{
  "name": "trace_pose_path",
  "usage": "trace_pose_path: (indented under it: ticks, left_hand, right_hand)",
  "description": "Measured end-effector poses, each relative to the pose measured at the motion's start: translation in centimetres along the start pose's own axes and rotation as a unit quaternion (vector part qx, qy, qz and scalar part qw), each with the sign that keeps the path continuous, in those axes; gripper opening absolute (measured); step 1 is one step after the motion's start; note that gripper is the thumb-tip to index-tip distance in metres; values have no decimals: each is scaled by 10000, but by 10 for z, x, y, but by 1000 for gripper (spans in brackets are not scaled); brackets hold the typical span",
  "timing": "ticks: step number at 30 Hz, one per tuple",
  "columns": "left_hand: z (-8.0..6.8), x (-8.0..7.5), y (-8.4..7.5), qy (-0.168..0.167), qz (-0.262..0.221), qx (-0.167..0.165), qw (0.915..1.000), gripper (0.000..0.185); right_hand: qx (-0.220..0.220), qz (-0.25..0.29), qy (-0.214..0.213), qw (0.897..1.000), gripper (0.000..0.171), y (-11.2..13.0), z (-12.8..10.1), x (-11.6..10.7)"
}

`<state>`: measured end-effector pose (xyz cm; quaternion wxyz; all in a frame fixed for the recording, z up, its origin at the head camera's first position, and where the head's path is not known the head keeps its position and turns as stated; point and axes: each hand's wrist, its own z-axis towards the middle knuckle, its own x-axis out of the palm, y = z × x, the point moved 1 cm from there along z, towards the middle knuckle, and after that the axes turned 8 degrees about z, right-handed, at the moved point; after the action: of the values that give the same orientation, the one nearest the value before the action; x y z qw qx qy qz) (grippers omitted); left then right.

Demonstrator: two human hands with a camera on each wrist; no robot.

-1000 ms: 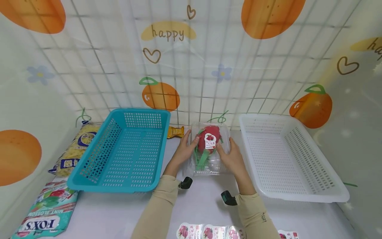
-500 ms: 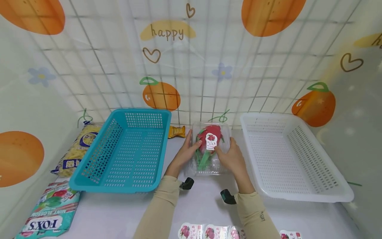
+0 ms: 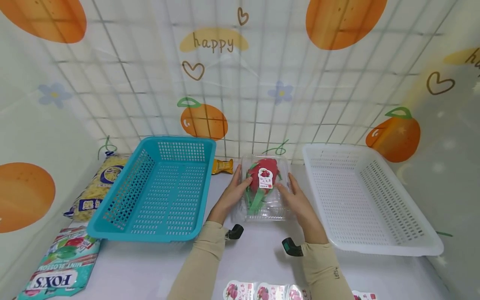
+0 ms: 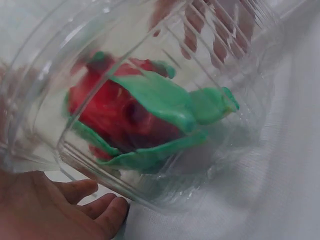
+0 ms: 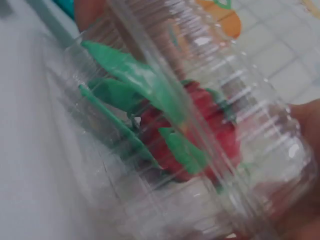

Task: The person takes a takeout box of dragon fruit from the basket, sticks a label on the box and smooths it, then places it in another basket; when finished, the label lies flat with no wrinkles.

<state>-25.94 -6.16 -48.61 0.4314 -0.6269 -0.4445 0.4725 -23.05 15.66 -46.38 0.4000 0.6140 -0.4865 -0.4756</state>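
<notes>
A clear plastic clamshell box (image 3: pixel 264 208) lies on the table between the two baskets, its lid down. Inside is a red dragon fruit (image 3: pixel 258 166) with green leaf-like scales, also seen through the walls in both wrist views. On the lid, over the fruit, sits a white label sticker (image 3: pixel 265 179) with a fruit picture. My left hand (image 3: pixel 230 193) holds the box's left side, thumb on the lid and fingers along the side wall. At the right side my right hand (image 3: pixel 300 204) holds it, thumb by the lid near the sticker.
A teal basket (image 3: pixel 172 237) stands to the left, a white basket (image 3: pixel 378 248) to the right. Noodle bag (image 3: pixel 91 189), FOX'S candy bag (image 3: pixel 61 262) and small orange-yellow packet (image 3: pixel 223 166) lie nearby. Several label stickers (image 3: pixel 268 291) line the front. A patterned curtain (image 3: pixel 262 83) rises behind.
The right hand has drawn slightly right, its thumb shifting off the sticker's edge. The left hand and the box stay nearly where they were.
</notes>
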Motion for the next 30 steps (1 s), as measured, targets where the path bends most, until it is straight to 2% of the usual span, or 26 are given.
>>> trace_pose_path:
  ticks: [2,5,8,16,20,23,27,30]
  left_hand:
    - [1,0,1,8,-74,-32,10000,80]
    - [2,-1,3,1,-235,-12,9997,79]
    - [3,-1,5,-56,-408,15,9992,78]
    - [1,0,0,-302,-872,-14,9957,73]
    - [-3,-1,-10,-346,-910,-39,9952,72]
    - [-7,-3,-21,-367,-923,58,9950,71]
    - [-13,-4,-34,-398,-1022,240,9937,69]
    - [-19,-5,-42,-412,-1129,252,9924,68]
  right_hand:
    - [23,462,143,9988,80,-4,1,-1]
    - [0,1192,439,9919,75,-11,4,0]
    - [-49,1635,609,9846,72,-16,6,3]
    - [-312,1759,359,9833,70,-15,4,10]
    - [-244,1786,235,9833,69,-11,1,10]
    - [-259,1880,165,9817,67,-5,-3,9]
    - [-451,2179,158,9748,67,6,-10,8]
    - [-586,2426,197,9682,67,16,-17,7]
